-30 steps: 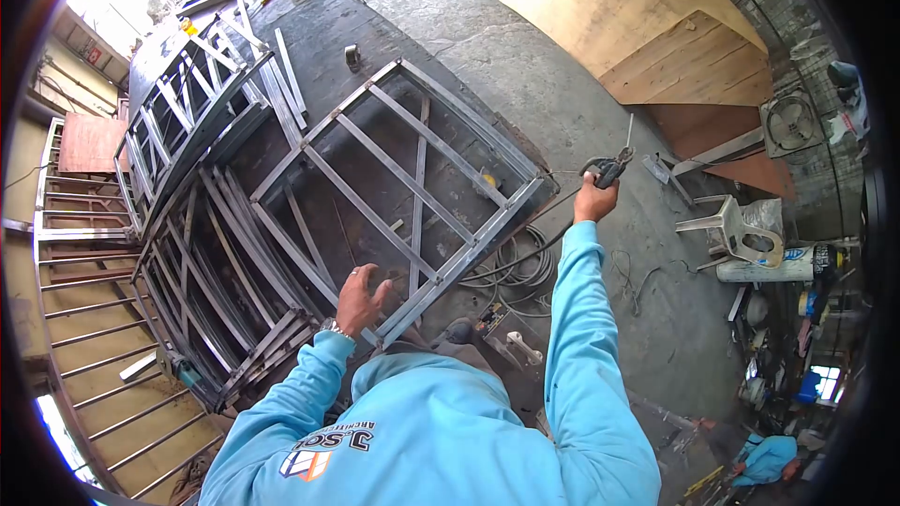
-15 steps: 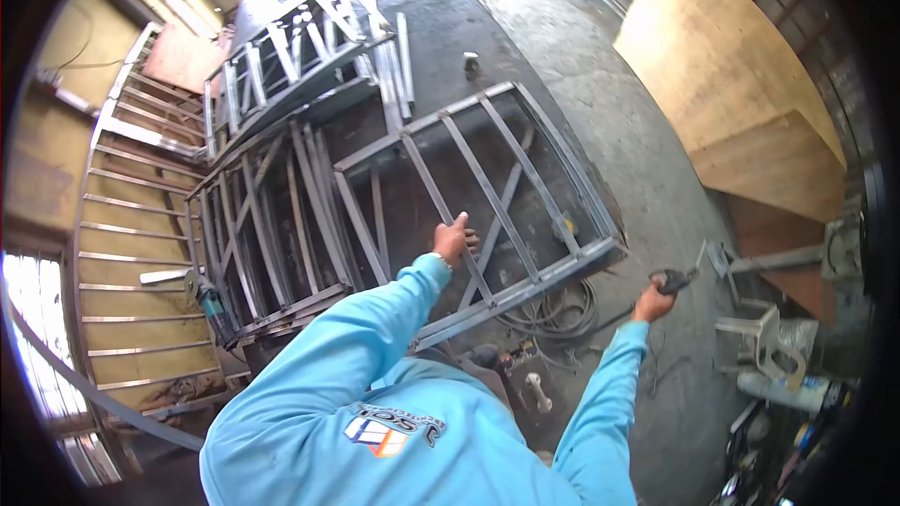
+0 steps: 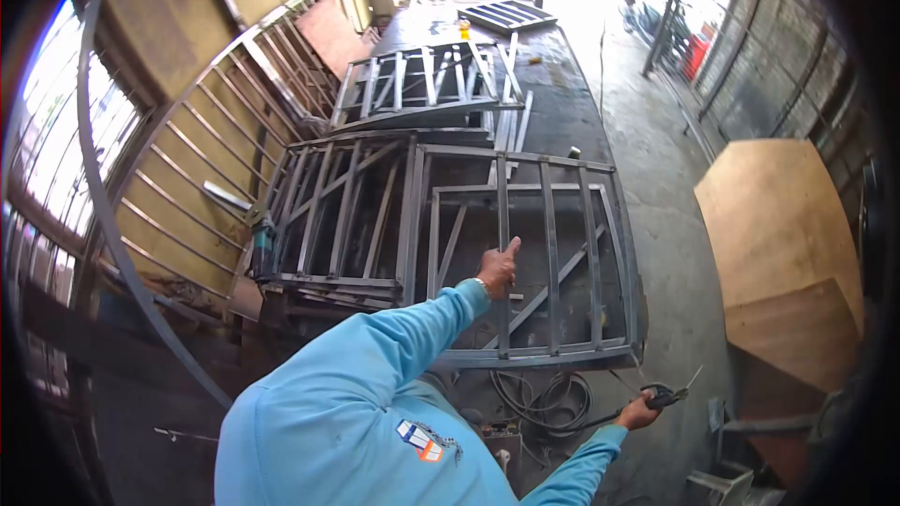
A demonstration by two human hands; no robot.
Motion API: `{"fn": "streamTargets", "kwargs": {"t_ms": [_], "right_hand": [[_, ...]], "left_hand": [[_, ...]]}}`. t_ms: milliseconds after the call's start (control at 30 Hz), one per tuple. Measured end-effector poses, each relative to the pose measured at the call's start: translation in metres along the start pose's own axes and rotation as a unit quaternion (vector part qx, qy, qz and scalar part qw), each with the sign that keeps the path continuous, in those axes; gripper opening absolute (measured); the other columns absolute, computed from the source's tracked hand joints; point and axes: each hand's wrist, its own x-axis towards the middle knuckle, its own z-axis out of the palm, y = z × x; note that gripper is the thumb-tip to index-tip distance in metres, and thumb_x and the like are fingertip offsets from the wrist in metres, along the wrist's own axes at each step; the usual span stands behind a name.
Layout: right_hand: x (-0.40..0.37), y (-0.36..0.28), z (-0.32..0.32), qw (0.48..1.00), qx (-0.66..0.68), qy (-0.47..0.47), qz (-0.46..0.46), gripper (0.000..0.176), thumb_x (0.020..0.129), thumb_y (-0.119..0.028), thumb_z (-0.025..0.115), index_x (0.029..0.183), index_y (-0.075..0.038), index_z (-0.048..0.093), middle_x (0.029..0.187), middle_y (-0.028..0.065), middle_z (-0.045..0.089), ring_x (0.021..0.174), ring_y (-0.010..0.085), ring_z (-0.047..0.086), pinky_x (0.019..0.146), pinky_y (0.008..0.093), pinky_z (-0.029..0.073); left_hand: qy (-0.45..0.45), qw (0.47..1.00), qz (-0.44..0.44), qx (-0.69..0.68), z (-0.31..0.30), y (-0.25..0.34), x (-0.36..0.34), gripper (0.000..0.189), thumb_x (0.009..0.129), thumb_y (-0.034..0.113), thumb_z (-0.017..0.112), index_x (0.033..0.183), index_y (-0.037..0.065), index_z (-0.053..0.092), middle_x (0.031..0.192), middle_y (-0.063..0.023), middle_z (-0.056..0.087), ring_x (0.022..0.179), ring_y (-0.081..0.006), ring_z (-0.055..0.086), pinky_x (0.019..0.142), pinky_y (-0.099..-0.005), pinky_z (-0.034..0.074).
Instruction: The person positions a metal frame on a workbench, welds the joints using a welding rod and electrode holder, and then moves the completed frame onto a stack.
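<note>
My left hand (image 3: 498, 269) is wrapped round an upright bar of a grey metal frame (image 3: 553, 262), its thumb pointing up along the bar. That frame lies on a dark worktable (image 3: 586, 70), over another frame with a diagonal brace. Off the table's near right corner, my right hand (image 3: 638, 409) grips a black welding electrode holder (image 3: 662, 397). A thin rod sticks out of the holder up to the right, and a dark cable runs from it to the left.
More barred frames (image 3: 422, 84) lie farther along the table. A green power tool (image 3: 263, 245) rests at the left edge. Cable coils (image 3: 553, 403) lie on the floor below the table's near edge. Plywood sheets (image 3: 778, 225) stand at the right.
The view has turned up and to the left, so the far end of the table shows more. The frame now looks squarer to me. Both hands keep their holds.
</note>
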Motion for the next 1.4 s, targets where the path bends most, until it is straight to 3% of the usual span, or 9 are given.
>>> {"fn": "streamTargets", "kwargs": {"t_ms": [133, 333, 733, 933, 1067, 1167, 1267, 1333, 1400], "right_hand": [[-0.014, -0.004, 0.003, 0.989, -0.021, 0.042, -0.141, 0.029, 0.086, -0.011, 0.076, 0.108, 0.004, 0.065, 0.098, 0.016, 0.072, 0.082, 0.0302, 0.069, 0.07, 0.041, 0.054], [-0.038, -0.034, -0.002, 0.999, -0.034, 0.018, 0.039, 0.027, 0.087, -0.009, 0.076, 0.108, 0.002, 0.065, 0.091, 0.0136, 0.071, 0.068, 0.0257, 0.066, 0.06, 0.0381, 0.053], [-0.022, -0.008, -0.004, 0.986, -0.127, 0.098, 0.034, 0.026, 0.088, -0.011, 0.073, 0.11, -0.001, 0.063, 0.096, 0.0128, 0.07, 0.063, 0.0251, 0.065, 0.046, 0.034, 0.053], [-0.028, -0.022, -0.007, 0.985, -0.089, 0.125, 0.08, 0.033, 0.087, -0.012, 0.075, 0.115, 0.0, 0.062, 0.1, 0.0145, 0.07, 0.07, 0.0268, 0.068, 0.048, 0.0341, 0.058], [-0.038, -0.032, -0.007, 0.982, -0.02, 0.14, 0.124, 0.036, 0.086, -0.022, 0.077, 0.11, 0.004, 0.071, 0.097, 0.0211, 0.073, 0.082, 0.0367, 0.07, 0.075, 0.0472, 0.057], [-0.039, -0.041, 0.004, 0.982, -0.014, 0.137, 0.127, 0.036, 0.087, -0.023, 0.076, 0.111, 0.002, 0.071, 0.1, 0.0217, 0.073, 0.083, 0.0376, 0.07, 0.076, 0.0491, 0.057], [-0.041, -0.044, 0.002, 0.981, -0.008, 0.137, 0.135, 0.036, 0.088, -0.025, 0.075, 0.113, 0.0, 0.071, 0.103, 0.0223, 0.072, 0.084, 0.0386, 0.07, 0.077, 0.0511, 0.058], [-0.04, -0.043, 0.002, 0.981, -0.001, 0.133, 0.142, 0.036, 0.088, -0.026, 0.075, 0.114, -0.001, 0.072, 0.104, 0.0227, 0.072, 0.085, 0.0392, 0.07, 0.078, 0.0524, 0.058], [-0.04, -0.037, 0.003, 0.98, 0.008, 0.128, 0.152, 0.035, 0.089, -0.026, 0.074, 0.114, -0.002, 0.072, 0.106, 0.0231, 0.072, 0.086, 0.0399, 0.07, 0.079, 0.0536, 0.059]], "left_hand": [[-0.054, 0.997, 0.052, -0.031, -0.056, 0.069, -0.016, 0.045, 0.089, 0.053, 0.075, 0.074, 0.015, 0.055, 0.054, 0.0016, 0.049, 0.039, -0.0147, 0.047, 0.038, -0.0329, 0.038], [-0.034, 0.984, 0.177, -0.012, -0.123, 0.201, 0.04, 0.043, 0.093, 0.049, 0.071, 0.084, 0.011, 0.055, 0.059, -0.001, 0.049, 0.045, -0.0125, 0.048, 0.041, -0.0321, 0.042], [0.001, 0.984, 0.172, -0.048, -0.219, 0.39, 0.285, 0.048, 0.099, 0.047, 0.063, 0.072, 0.009, 0.055, 0.054, -0.0077, 0.049, 0.042, -0.0214, 0.047, 0.041, -0.0405, 0.045], [0.004, 0.989, 0.139, -0.042, -0.238, 0.426, 0.366, 0.048, 0.101, 0.044, 0.061, 0.074, 0.005, 0.059, 0.056, -0.0077, 0.049, 0.042, -0.0212, 0.046, 0.041, -0.0394, 0.043], [0.031, 0.982, 0.177, 0.065, -0.231, 0.445, 0.385, 0.046, 0.104, 0.044, 0.055, 0.103, -0.001, 0.063, 0.061, -0.0085, 0.051, 0.044, -0.02, 0.048, 0.044, -0.0395, 0.047], [0.015, 0.989, 0.149, -0.021, -0.229, 0.467, 0.423, 0.049, 0.103, 0.044, 0.057, 0.086, -0.002, 0.063, 0.06, -0.0067, 0.051, 0.043, -0.0191, 0.047, 0.044, -0.04, 0.047], [0.082, 0.954, 0.205, 0.202, -0.231, 0.47, 0.464, 0.056, 0.094, 0.051, 0.069, 0.101, -0.005, 0.07, 0.084, -0.0134, 0.069, 0.067, -0.0245, 0.065, 0.063, -0.0412, 0.055], [0.104, 0.894, 0.196, 0.388, -0.234, 0.472, 0.475, 0.063, 0.088, 0.048, 0.076, 0.125, -0.001, 0.067, 0.125, -0.0182, 0.07, 0.119, -0.0237, 0.065, 0.099, -0.03, 0.049], [0.083, 0.855, 0.245, 0.45, -0.249, 0.459, 0.497, 0.059, 0.085, 0.044, 0.077, 0.127, 0.003, 0.068, 0.126, -0.0185, 0.069, 0.12, -0.0271, 0.066, 0.102, -0.0344, 0.049]]}}
